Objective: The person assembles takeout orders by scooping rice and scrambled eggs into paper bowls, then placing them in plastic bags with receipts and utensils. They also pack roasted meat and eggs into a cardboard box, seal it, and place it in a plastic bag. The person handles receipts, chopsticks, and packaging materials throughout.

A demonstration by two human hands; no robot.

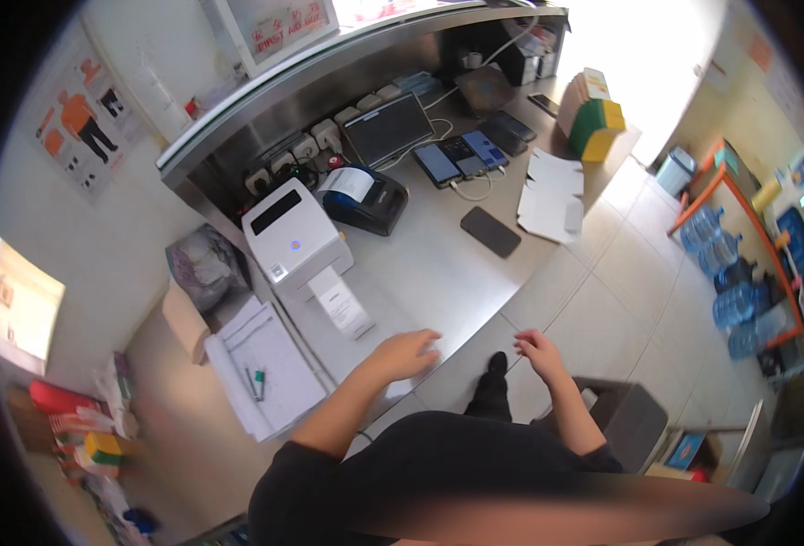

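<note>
Over the front edge of the stainless steel counter (436, 286) my left hand (405, 353) hovers, fingers apart and holding nothing. Just beyond it, a printed paper label strip (340, 300) hangs out of a white label printer (297, 239). My right hand (538, 351) is off the counter, above the tiled floor, with bent fingers and nothing visible in it. Behind the label printer sits a black receipt printer (367, 205) with paper coming out. A dark smartphone (490, 232) lies face up near the counter's edge, beside a flattened white carton (553, 198).
Several phones on charging cables (460, 158) lie before a tablet (389, 130). Green-and-yellow folded cartons (593, 119) stand at the far end. Papers with pens (265, 368) are at left. A dark stool or bin (623, 413) is behind my right arm; water jugs (733, 304) line the right.
</note>
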